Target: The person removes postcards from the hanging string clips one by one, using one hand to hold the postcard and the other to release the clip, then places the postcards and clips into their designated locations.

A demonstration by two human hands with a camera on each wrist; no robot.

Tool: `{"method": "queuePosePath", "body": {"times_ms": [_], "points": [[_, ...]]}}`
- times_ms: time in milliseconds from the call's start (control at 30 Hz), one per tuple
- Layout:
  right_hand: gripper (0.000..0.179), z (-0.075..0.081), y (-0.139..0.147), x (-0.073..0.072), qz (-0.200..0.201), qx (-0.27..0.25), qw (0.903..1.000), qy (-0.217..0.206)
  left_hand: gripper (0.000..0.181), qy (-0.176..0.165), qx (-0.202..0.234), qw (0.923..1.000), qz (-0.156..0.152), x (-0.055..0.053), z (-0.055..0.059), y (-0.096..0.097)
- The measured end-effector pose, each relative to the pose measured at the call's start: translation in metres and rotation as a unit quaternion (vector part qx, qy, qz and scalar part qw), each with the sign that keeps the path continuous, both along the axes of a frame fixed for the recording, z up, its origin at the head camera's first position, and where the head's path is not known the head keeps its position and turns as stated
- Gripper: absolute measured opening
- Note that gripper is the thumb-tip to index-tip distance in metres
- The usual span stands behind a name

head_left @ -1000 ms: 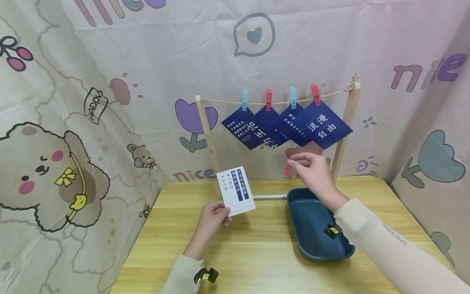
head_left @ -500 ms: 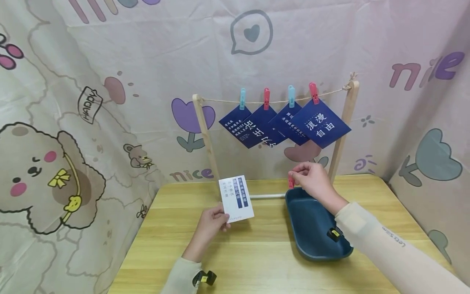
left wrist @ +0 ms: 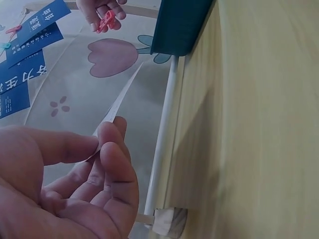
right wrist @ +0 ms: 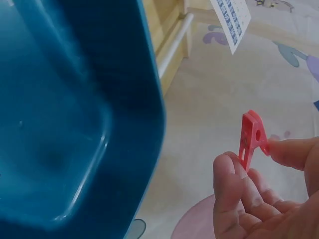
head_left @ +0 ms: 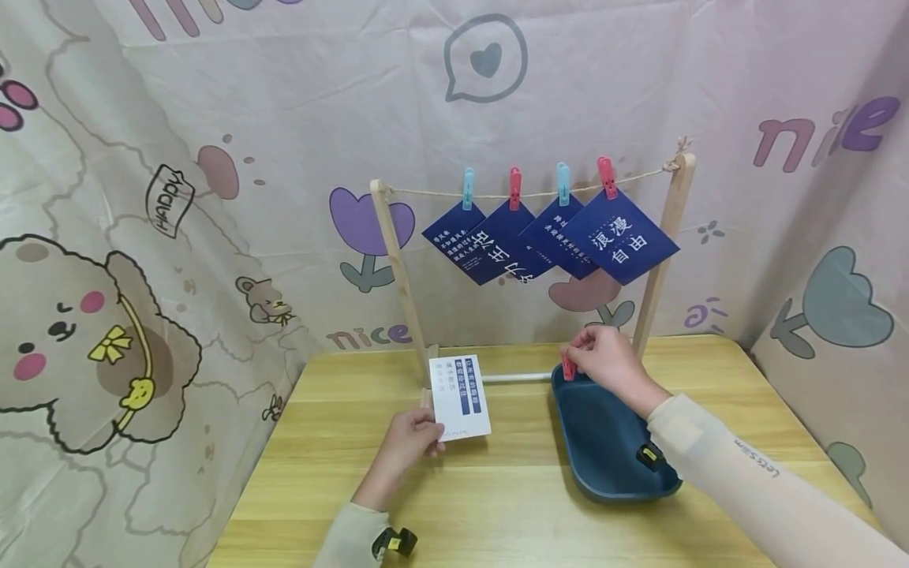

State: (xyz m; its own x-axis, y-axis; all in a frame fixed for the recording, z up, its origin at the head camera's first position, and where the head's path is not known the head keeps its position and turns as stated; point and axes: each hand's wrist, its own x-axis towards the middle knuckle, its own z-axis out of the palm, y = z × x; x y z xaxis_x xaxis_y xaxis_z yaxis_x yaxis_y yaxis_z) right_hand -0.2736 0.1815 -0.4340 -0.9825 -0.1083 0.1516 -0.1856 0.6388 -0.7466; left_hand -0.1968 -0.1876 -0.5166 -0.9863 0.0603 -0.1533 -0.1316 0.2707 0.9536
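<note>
Head view: left hand (head_left: 408, 439), pinching a white printed card (head_left: 458, 398) by its near corner, above the wooden table (head_left: 497, 505). Right hand (head_left: 607, 357), pinching a red clothespin (head_left: 569, 370), near the far end of a dark blue basin (head_left: 600, 438). Four blue cards (head_left: 623, 238), clipped along a string (head_left: 426, 192).
Left wrist view: white card, nearly edge-on, held between thumb and fingers.
Right wrist view: red clothespin, held between thumb and fingertips; white card well apart from it.
</note>
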Motion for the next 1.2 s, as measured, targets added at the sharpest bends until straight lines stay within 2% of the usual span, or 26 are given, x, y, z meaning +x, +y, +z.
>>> {"method": "queuePosePath", "body": {"times_ms": [500,667,933,1200], "points": [[0.021,-0.020,-0.005,-0.004,0.003,0.057,0.9984,-0.003,0.029,-0.012,0.006,0.9997,-0.019,-0.002,-0.015,-0.005],[0.020,-0.023,-0.007,-0.004,0.006,0.074,0.9972,-0.012,0.027,-0.018,0.005,0.9997,-0.018,-0.002,-0.019,-0.004],[0.030,-0.034,-0.008,-0.009,0.015,0.099,0.9938,-0.048,0.020,-0.019,0.005,0.9996,-0.019,-0.001,-0.024,-0.005],[0.034,-0.044,-0.008,-0.013,0.018,0.136,0.9863,-0.091,0.027,-0.024,-0.010,0.9995,-0.019,0.001,-0.025,-0.007]]}}
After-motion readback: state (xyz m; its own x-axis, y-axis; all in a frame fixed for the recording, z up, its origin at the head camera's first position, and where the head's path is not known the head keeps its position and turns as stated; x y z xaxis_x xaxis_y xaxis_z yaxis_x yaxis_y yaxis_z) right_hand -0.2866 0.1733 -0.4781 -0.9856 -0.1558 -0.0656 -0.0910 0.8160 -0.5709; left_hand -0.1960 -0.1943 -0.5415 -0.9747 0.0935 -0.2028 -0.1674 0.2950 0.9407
